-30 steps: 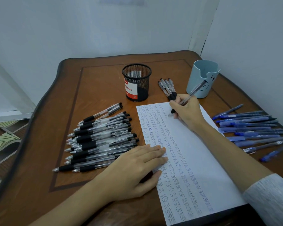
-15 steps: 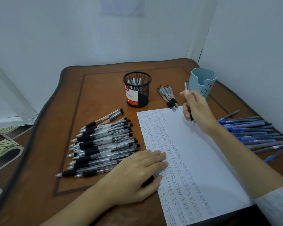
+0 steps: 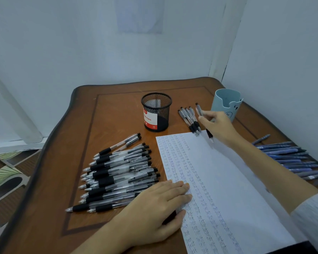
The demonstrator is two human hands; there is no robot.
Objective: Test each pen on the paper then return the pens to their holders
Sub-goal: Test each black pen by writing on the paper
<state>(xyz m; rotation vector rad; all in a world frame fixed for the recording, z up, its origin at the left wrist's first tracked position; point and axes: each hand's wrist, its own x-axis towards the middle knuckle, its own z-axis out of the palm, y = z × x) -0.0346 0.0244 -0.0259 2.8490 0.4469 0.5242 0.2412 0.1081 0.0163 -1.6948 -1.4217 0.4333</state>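
A white sheet of paper [image 3: 228,180] covered in columns of small handwriting lies on the wooden table. My left hand [image 3: 154,208] rests flat on its left edge. My right hand [image 3: 218,127] holds a clear black pen [image 3: 199,110] above the paper's top edge, just right of a small row of black pens [image 3: 189,120]. The pen's tip [image 3: 210,137] points down below the hand. A black mesh holder [image 3: 156,111] with a red label stands at the back centre. A light blue holder [image 3: 226,103] stands behind my right hand.
Left of the paper lies a large pile of black pens [image 3: 117,173]. A spread of blue pens [image 3: 290,158] lies along the table's right side by the wall. White walls close in behind and on the right; the table edge [image 3: 50,143] curves at left.
My right hand lifted the pen off the paper and carried it back toward the small row of black pens. My left hand stayed on the paper. The camera tilted up.
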